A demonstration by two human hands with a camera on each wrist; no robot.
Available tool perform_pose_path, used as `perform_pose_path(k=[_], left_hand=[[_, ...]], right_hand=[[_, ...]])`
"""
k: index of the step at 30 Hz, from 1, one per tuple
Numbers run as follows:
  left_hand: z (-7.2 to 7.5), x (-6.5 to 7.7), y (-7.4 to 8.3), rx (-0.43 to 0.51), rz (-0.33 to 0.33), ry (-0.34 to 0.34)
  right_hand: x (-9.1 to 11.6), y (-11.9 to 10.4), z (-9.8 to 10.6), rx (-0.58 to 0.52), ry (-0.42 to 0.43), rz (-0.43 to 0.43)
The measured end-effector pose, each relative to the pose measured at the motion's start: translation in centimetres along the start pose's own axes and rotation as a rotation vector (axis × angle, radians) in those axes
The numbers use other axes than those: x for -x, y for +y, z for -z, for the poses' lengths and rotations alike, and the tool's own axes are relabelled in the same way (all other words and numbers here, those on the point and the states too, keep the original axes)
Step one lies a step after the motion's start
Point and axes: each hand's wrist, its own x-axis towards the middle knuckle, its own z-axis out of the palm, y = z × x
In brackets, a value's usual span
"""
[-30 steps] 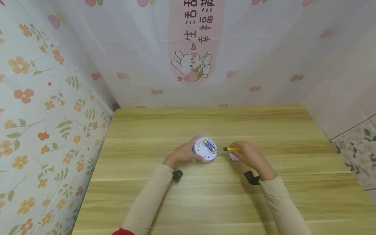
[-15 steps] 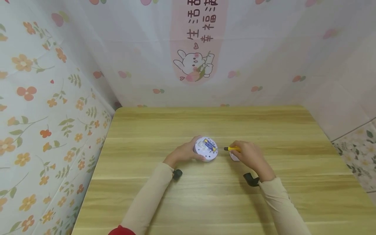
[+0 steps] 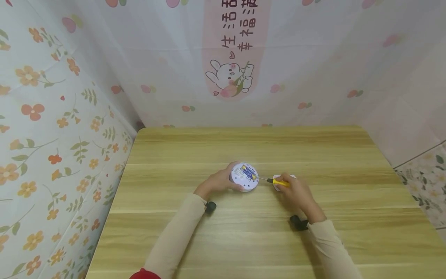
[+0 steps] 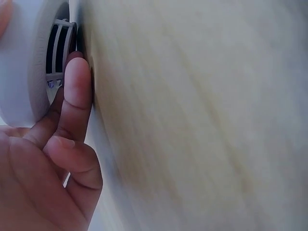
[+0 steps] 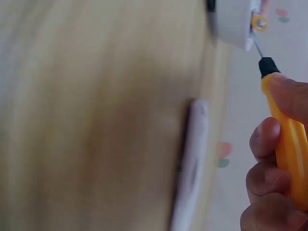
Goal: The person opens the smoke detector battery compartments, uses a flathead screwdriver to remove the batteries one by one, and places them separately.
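In the head view my left hand [image 3: 217, 182] grips a round white smoke detector [image 3: 239, 184] by its side, its open back facing up. Blue-and-yellow batteries [image 3: 248, 171] sit in the recess there. Black vent slots [image 4: 58, 48] show on its other side in the left wrist view, low over the tabletop. My right hand [image 3: 297, 193] holds a screwdriver [image 3: 281, 183] with a yellow handle. Its thin shaft points left, and the tip meets the recess edge beside a battery's yellow end [image 5: 259, 22]; exact contact is hard to tell.
A flat white cover-like piece [image 5: 191, 163] lies on the wooden table [image 3: 244, 232] under my right hand, partly hidden in the head view. Patterned curtains [image 3: 167, 77] hang behind and left of the table. A red object [image 3: 144, 274] shows at the bottom edge.
My right hand has moved slightly nearer to me, and the screwdriver now slants, its handle swung toward me. More of the white piece beneath shows. My left hand and the smoke detector stay almost still.
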Motion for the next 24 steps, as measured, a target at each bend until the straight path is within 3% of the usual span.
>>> perform_pose_path(k=[3, 10, 24], left_hand=[[0.0, 0.1, 0.1, 0.005, 0.007, 0.0], [0.0, 0.1, 0.2, -0.001, 0.001, -0.001], [0.2, 0.3, 0.1, 0.001, -0.017, 0.002]], right_hand=[[0.3, 0.3, -0.6, -0.033, -0.004, -0.042], [0.5, 0.7, -0.9, -0.054, 0.019, -0.036], [-0.5, -1.4, 2.1, 0.065, -0.058, 0.069]])
